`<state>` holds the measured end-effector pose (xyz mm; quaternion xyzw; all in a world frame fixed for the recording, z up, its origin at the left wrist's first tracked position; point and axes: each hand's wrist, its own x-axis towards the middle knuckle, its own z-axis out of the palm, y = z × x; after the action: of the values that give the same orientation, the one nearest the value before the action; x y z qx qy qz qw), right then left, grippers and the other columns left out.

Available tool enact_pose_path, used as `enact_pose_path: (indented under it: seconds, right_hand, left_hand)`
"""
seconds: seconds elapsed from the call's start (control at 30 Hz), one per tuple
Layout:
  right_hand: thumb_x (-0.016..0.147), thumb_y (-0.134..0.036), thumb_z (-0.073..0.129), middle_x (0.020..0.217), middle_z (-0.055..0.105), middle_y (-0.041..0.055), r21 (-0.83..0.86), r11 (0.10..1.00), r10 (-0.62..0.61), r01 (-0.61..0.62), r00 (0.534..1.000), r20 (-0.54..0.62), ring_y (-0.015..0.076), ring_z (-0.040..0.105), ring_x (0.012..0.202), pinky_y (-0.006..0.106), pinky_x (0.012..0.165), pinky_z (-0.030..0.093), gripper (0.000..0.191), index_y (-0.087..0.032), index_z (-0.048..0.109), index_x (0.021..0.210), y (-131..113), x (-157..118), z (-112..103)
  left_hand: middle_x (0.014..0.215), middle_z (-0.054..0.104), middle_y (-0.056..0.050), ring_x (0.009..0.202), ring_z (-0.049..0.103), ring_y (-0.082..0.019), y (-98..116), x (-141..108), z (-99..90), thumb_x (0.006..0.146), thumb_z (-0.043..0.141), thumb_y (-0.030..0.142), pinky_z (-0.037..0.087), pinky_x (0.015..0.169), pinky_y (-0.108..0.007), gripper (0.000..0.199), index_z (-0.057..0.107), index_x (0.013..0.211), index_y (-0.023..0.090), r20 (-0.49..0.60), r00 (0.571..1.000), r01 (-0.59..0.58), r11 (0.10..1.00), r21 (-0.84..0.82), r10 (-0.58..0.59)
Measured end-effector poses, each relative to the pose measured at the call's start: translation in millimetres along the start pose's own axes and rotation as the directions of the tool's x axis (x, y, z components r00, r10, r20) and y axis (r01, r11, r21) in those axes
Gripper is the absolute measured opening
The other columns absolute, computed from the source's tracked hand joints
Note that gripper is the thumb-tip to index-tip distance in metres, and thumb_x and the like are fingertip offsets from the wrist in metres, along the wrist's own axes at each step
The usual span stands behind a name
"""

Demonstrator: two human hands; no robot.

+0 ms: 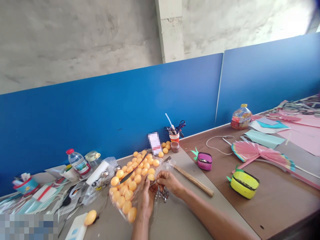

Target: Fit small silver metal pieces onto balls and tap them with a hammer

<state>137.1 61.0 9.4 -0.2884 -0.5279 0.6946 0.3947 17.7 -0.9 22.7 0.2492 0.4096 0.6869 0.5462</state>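
Observation:
My left hand (147, 198) is closed, its thumb and fingertips at an orange ball (151, 177). Close against it, my right hand (171, 182) pinches something too small to make out. Small shiny metal bells or beads (164, 194) show just below the meeting fingers; whether they hang from the fingers or lie in clear plastic, I cannot tell. Many similar orange balls (132, 176) lie in a clear plastic bag to the left, with a dark, thin tool (130, 175) across them. A single orange ball (90, 217) sits at the lower left.
A wooden stick (193, 180) lies to the right of my hands. Beyond it are a purple pouch (204, 161), a yellow pouch (245, 184) and a pink paper fan (260, 151). A cup of tools (174, 137) and a water bottle (79, 163) stand near the blue partition (112, 113).

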Motion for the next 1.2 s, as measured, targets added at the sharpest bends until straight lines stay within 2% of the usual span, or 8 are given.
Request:
enact_pose_path:
  seconds: [0.13,0.27,0.43,0.77,0.9,1.07,1.2]
  right_hand:
    - [0.064,-0.033,0.072,0.047,0.050,-0.0071,-0.077,0.997,-0.020,0.018,0.999,-0.024,0.0064,0.039,0.043,0.021,0.045,0.027,0.022,-0.017,0.058,0.068,4.0,1.4,1.3]
    - [0.064,-0.034,0.073,0.050,0.050,-0.0065,-0.082,0.996,-0.028,0.025,0.999,-0.035,0.0064,0.038,0.046,0.021,0.047,0.027,0.023,-0.016,0.058,0.068,3.2,1.1,3.1]
    - [0.063,-0.036,0.074,0.053,0.051,-0.0056,-0.058,0.998,-0.012,0.009,0.999,-0.053,0.0065,0.039,0.048,0.021,0.049,0.028,0.026,-0.016,0.058,0.068,3.0,0.5,4.9]
    - [0.064,-0.044,0.074,0.048,0.046,-0.0068,-0.053,0.998,-0.025,0.023,0.999,-0.037,0.0064,0.035,0.045,0.022,0.047,0.025,0.032,-0.017,0.056,0.066,3.2,-0.7,4.7]
    - [0.063,-0.044,0.073,0.048,0.046,-0.0069,-0.060,0.998,-0.034,0.030,0.998,-0.054,0.0064,0.034,0.046,0.022,0.047,0.024,0.033,-0.018,0.054,0.065,5.2,0.6,5.0]
    - [0.063,-0.042,0.071,0.047,0.045,-0.0083,-0.060,0.998,-0.031,0.027,0.998,-0.058,0.0064,0.033,0.043,0.022,0.045,0.023,0.031,-0.019,0.051,0.067,9.9,3.2,4.1]
    - [0.065,-0.039,0.069,0.047,0.044,-0.0087,-0.081,0.996,-0.044,0.039,0.998,-0.055,0.0065,0.033,0.042,0.022,0.044,0.023,0.027,-0.019,0.050,0.069,12.2,4.3,3.8]
  left_hand:
    - [0.098,0.074,-0.008,0.090,0.068,-0.027,-1.8,0.2,-0.9,0.070,0.074,0.044,0.055,0.080,-0.040,0.049,0.066,0.114,0.022,-0.016,0.999,-0.039,0.995,0.088,0.040]
    - [0.113,0.071,-0.010,0.103,0.065,-0.027,-11.1,7.1,-11.0,0.074,0.070,0.048,0.053,0.087,-0.042,0.051,0.064,0.118,0.023,0.003,0.999,-0.046,0.988,0.145,0.046]
    - [0.120,0.068,-0.009,0.117,0.059,-0.028,-18.9,12.9,-19.7,0.077,0.066,0.051,0.049,0.096,-0.043,0.047,0.065,0.117,0.027,0.003,0.999,-0.045,0.975,0.215,0.046]
    - [0.117,0.069,-0.008,0.115,0.060,-0.028,-14.2,9.6,-14.7,0.071,0.075,0.042,0.052,0.090,-0.038,0.039,0.069,0.105,0.025,-0.047,0.998,-0.036,0.992,0.123,0.042]
    - [0.121,0.067,-0.008,0.116,0.059,-0.028,-11.8,5.9,-11.9,0.072,0.074,0.042,0.053,0.089,-0.038,0.041,0.068,0.109,0.026,-0.045,0.997,-0.051,0.986,0.156,0.059]
    - [0.121,0.067,-0.009,0.105,0.064,-0.027,-9.9,0.2,-6.3,0.073,0.074,0.043,0.054,0.085,-0.037,0.046,0.064,0.116,0.027,-0.048,0.997,-0.044,0.983,0.178,0.054]
    - [0.123,0.066,-0.009,0.109,0.062,-0.028,-14.2,2.0,-9.3,0.073,0.074,0.043,0.054,0.083,-0.037,0.048,0.064,0.117,0.027,-0.050,0.997,-0.043,0.987,0.152,0.051]
